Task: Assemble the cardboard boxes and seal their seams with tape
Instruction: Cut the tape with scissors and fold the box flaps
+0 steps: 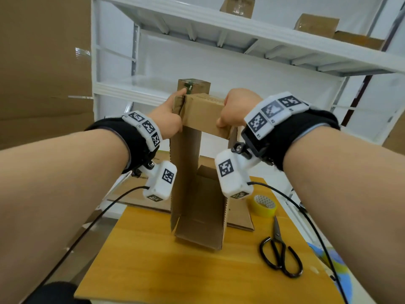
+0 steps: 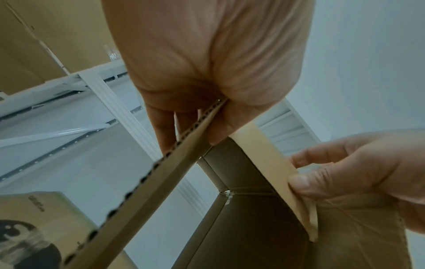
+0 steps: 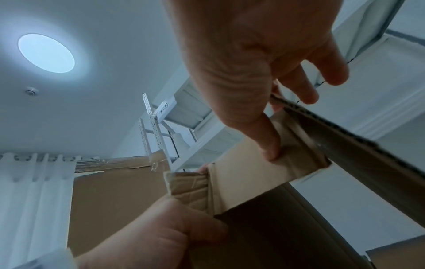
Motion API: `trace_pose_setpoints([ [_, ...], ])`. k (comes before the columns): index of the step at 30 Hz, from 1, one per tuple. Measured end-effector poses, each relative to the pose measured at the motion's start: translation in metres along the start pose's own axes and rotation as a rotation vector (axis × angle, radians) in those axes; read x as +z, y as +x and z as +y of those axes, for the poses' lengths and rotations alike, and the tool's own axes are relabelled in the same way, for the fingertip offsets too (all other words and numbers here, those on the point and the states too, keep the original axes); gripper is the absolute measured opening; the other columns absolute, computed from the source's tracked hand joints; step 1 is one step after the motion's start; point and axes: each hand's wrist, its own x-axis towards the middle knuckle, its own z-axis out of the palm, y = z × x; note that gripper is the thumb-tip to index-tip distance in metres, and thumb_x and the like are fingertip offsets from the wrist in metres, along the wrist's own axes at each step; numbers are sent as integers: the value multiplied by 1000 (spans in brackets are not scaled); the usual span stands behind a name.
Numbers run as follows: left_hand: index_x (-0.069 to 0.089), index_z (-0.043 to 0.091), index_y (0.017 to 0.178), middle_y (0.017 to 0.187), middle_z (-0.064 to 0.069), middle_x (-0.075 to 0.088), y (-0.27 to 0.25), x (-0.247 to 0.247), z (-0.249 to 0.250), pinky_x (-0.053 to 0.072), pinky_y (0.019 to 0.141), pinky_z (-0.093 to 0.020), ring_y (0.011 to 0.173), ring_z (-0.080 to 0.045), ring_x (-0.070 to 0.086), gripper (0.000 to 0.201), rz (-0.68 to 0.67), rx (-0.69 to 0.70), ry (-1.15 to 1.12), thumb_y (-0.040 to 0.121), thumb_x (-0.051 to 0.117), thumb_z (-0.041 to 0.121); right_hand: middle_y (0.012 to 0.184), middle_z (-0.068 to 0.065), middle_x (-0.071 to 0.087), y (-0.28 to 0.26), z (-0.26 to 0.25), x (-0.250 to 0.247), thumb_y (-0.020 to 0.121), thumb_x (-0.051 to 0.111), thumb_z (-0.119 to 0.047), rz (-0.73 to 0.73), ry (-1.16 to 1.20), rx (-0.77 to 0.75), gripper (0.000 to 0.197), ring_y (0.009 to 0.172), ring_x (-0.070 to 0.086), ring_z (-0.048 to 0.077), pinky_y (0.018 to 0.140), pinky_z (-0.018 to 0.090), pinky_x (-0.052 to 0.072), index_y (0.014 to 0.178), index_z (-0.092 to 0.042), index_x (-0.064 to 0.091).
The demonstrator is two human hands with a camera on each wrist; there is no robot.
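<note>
A tall brown cardboard box [image 1: 197,194] is held upright above the wooden table [image 1: 153,260], its open lower end facing me. My left hand [image 1: 178,106] grips the box's upper left corner, pinching a flap edge [image 2: 184,145] between thumb and fingers. My right hand [image 1: 230,115] grips the upper right corner, thumb [image 3: 271,145] pressed on a folded top flap [image 3: 248,172]. A yellow tape roll [image 1: 264,205] lies on the table at the right, below my right wrist. The box's top end is mostly hidden behind both hands.
Black scissors [image 1: 280,253] lie at the table's right, near the tape. A flat cardboard sheet [image 1: 140,194] lies under the box. White metal shelving [image 1: 219,51] stands behind with small boxes [image 1: 315,25] on top. Large cardboard [image 1: 43,62] stands at the left.
</note>
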Motion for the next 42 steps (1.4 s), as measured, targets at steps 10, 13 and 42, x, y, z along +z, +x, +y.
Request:
trace_pose_setpoints([
  [10,16,34,148,125,-3,54,-9,16,-10,51,72,-28,107,-25,55,95,-82,-42,19,77,73,7,88,-3,55,1,-3,6,76,71,-34,35,-72,8,22,81,54,22,73,43,51,89,-28,54],
  [13,26,29,144,118,-3,56,-8,19,-10,51,72,-30,102,-24,58,81,-126,-77,75,80,69,7,109,5,64,5,-6,11,67,80,-40,-39,-210,117,50,99,60,32,88,50,52,108,-21,59],
  [42,58,-1,114,97,-19,71,-29,41,-67,58,81,-45,85,-32,71,49,-178,-535,264,84,72,35,128,7,62,-8,5,17,93,61,-41,-42,-222,73,46,114,61,27,96,37,49,130,-13,59],
])
